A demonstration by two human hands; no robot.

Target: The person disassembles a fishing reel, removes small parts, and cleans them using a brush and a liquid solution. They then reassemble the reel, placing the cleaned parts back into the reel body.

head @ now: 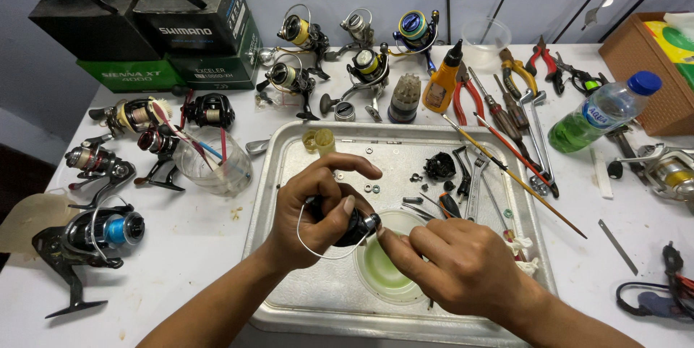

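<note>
The left hand [318, 207] grips the black reel part [356, 226] with its wire bail, over the metal tray [289, 153]; the right hand [463, 265], at 4 o'clock, pinches its tip. Better keep it above the green bowl [383, 272], so small pieces fall inside

Between the fingers [340, 207] of both hands sits a glossy black reel part [356, 226] with a thin silver wire bail. Just below the fingers is a round dish [383, 268] tinted pale green. Under them lies a dull silver metal tray [289, 174], on a white desk [195, 247]. Beyond the fingers stand a small clear yellow cup [319, 140] and an orange bottle [442, 80] with a black cap. To the right of the fingers lie pliers [466, 99] with red handles and a clear bottle [603, 111] of bright green liquid with a blue cap. To the left of the fingers rests a black reel [97, 236] wound with bright blue line.
</note>
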